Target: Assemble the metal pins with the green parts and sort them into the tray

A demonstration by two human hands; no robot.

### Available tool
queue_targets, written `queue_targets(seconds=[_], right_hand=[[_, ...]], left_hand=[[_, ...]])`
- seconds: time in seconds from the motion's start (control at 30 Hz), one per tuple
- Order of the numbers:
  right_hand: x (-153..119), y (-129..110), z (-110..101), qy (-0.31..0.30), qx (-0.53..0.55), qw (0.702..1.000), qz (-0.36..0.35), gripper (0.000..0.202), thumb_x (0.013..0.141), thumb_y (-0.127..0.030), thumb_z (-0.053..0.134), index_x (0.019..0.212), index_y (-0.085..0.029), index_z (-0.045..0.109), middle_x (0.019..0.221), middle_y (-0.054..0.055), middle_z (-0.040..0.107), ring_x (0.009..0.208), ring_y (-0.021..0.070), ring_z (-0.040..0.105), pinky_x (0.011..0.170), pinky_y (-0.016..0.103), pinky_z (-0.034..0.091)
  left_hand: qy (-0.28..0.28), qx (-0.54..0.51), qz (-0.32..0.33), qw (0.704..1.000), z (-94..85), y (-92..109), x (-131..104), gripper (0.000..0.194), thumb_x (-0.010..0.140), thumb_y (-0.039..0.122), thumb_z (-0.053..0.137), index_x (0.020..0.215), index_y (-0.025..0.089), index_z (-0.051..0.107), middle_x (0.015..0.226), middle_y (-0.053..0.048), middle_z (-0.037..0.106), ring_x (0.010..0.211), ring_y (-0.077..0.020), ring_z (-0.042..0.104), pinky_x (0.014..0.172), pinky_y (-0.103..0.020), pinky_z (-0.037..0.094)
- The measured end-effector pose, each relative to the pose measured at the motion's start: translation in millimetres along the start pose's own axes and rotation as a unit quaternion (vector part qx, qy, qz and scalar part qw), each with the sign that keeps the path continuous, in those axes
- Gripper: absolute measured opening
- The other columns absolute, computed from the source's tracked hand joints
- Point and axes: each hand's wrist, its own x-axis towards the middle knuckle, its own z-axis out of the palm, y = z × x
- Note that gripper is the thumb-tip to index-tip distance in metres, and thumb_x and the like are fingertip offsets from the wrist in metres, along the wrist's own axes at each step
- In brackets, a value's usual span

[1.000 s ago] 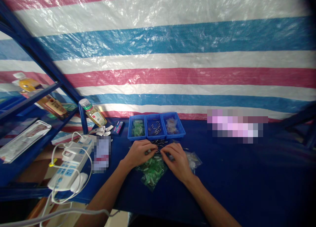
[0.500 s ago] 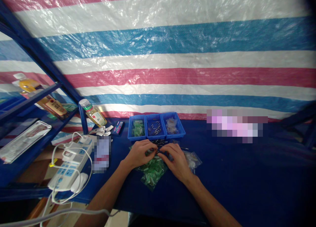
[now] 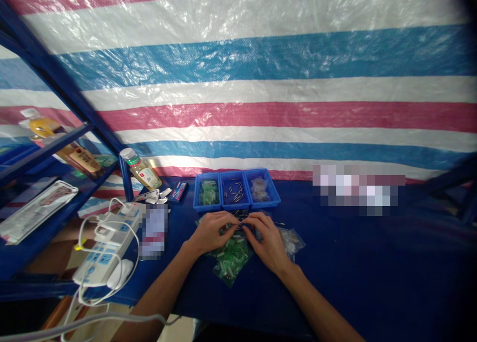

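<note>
My left hand [image 3: 216,231] and my right hand [image 3: 267,240] meet at the fingertips over the blue tabletop. Both are pinched closed, and whatever lies between the fingers is too small to make out. Below them lies a pile of green plastic packets [image 3: 231,262]. Several dark, thin, pen-like metal pieces [image 3: 241,214] lie just beyond the fingertips, partly hidden by them. To the right of my right hand are clear plastic bags [image 3: 292,240]. Three joined blue bins stand behind: one with green packets [image 3: 209,192], one with dark thin pieces [image 3: 233,190], one with clear bags [image 3: 260,189].
A white power strip [image 3: 108,247] with looping cables lies at the left, beside a blurred-out item [image 3: 153,232]. A drink bottle [image 3: 141,169] and a small blue box [image 3: 178,192] stand behind it. A blue metal frame [image 3: 70,96] rises at the left; striped sheeting [image 3: 261,116] hangs behind.
My fingertips have shifted slightly against each other, the right fingers turning a little. The bins, packets and bags lie where they were.
</note>
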Motion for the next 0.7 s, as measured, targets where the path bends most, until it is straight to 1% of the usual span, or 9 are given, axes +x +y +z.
queue_targets(seconds=[0.1, 0.27, 0.43, 0.7], right_hand=[[-0.1, 0.8, 0.8, -0.005, -0.004, 1.0, 0.0, 0.014, 0.099, -0.022, 0.06, 0.111, -0.025, 0.067, 0.111, 0.007, 0.068, 0.1, 0.0225, 0.065, 0.09, 0.041, 0.048], [1.0, -0.1, -0.4, -0.016, -0.004, 1.0, -0.018, 0.01, 0.099, -0.023, 0.06, 0.104, -0.026, 0.068, 0.106, 0.005, 0.07, 0.1, 0.0227, 0.065, 0.089, 0.04, 0.048], [1.4, -1.6, -2.0, -0.006, 0.0, 1.0, -0.016, 0.009, 0.1, -0.024, 0.058, 0.102, -0.026, 0.068, 0.103, 0.006, 0.071, 0.097, 0.0226, 0.066, 0.088, 0.041, 0.048], [1.3, -2.7, -3.1, -0.002, -0.002, 1.0, -0.017, 0.01, 0.099, -0.021, 0.059, 0.101, -0.025, 0.067, 0.103, 0.006, 0.071, 0.095, 0.0222, 0.066, 0.086, 0.039, 0.049]], left_hand=[[0.011, -0.027, -0.003, 1.0, 0.5, 0.7, 0.9, 0.014, 0.097, 0.021, 0.062, 0.105, 0.017, 0.073, 0.097, -0.007, 0.075, 0.093, -0.0165, 0.07, 0.086, -0.028, 0.057], [0.017, -0.045, -0.006, 0.999, 1.1, 1.2, 1.6, 0.014, 0.098, 0.025, 0.063, 0.101, 0.017, 0.075, 0.095, -0.008, 0.075, 0.092, -0.0171, 0.07, 0.084, -0.029, 0.057], [0.011, -0.017, -0.002, 1.0, 0.0, -0.5, 1.4, 0.014, 0.097, 0.025, 0.064, 0.1, 0.017, 0.075, 0.091, -0.007, 0.075, 0.087, -0.0169, 0.069, 0.08, -0.029, 0.056], [0.004, 0.005, 0.005, 1.0, 0.5, 0.1, 1.4, 0.014, 0.097, 0.025, 0.063, 0.099, 0.017, 0.074, 0.09, -0.008, 0.075, 0.085, -0.017, 0.069, 0.079, -0.029, 0.056]])
